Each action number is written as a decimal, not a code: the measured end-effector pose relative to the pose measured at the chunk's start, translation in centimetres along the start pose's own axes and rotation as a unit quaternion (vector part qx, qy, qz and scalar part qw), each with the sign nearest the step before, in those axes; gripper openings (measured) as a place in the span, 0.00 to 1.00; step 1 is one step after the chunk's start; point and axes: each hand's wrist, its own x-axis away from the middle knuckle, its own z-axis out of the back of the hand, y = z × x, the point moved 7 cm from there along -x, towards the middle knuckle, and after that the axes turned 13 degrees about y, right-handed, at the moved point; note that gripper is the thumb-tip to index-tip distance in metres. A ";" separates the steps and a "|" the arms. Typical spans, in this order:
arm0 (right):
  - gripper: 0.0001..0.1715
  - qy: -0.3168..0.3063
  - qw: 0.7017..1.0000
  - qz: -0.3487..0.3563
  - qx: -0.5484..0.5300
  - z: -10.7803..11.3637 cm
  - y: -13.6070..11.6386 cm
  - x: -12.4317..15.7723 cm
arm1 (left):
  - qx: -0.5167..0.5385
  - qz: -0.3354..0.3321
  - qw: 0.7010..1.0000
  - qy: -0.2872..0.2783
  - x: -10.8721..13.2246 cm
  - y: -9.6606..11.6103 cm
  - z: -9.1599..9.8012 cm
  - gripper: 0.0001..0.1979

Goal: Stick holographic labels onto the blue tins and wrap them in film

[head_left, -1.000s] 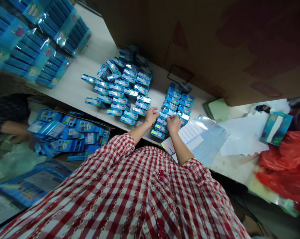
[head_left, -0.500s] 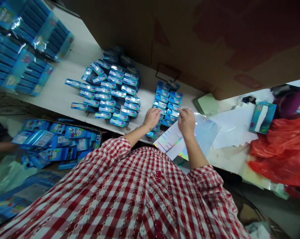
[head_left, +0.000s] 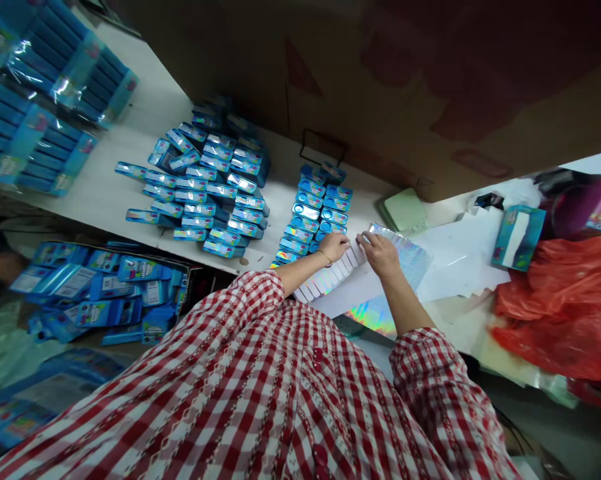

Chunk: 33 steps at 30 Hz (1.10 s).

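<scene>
A sheet of shiny rainbow stickers [head_left: 325, 283] lies at the table's front, with a row of small pale labels along its left part. My left hand [head_left: 334, 247], wearing a thin bracelet, is closed at the upper end of that row, touching the sheet. Close beside it, my right hand [head_left: 382, 255] rests over the sheet with thumb and forefinger pinched together. What sits in that pinch is too small to make out. Just beyond my left hand, blue boxes [head_left: 305, 211] stand in two columns, partly hidden by that hand.
More blue boxes [head_left: 198, 193] stand grouped to the left. A carton of loose blue packs [head_left: 110, 283] sits below the table edge. A large cardboard box [head_left: 350, 80] walls the back. Rightward are a green case [head_left: 404, 211], white paper [head_left: 465, 250] and red plastic bags [head_left: 560, 300].
Both hands have come back from the two columns of boxes to the sticker sheet. My left hand moved right and nearer my body. The view has shifted slightly.
</scene>
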 end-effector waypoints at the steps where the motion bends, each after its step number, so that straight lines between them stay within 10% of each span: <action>1: 0.20 0.009 1.000 0.004 0.001 0.2 0.0 0.4 | 0.005 -0.001 1.000 0.001 0.0 0.0 0.0 0.10; 12: 0.11 0.034 0.995 -0.074 -0.066 7.0 -1.2 0.7 | -0.036 -0.031 0.998 0.039 -0.1 -0.1 0.8 0.09; 17: 0.06 0.063 0.949 -0.242 -0.194 12.1 0.0 -0.2 | 0.023 -0.032 0.997 0.062 0.0 -0.2 0.9 0.10; 26: 0.09 0.031 0.658 -0.577 -0.483 4.7 -1.2 -2.7 | 0.510 0.166 0.842 0.051 4.0 -2.7 6.0 0.24; 33: 0.14 0.002 0.593 -0.608 -0.528 0.2 -5.6 -5.0 | 0.493 0.140 0.847 0.141 3.9 -7.3 10.1 0.23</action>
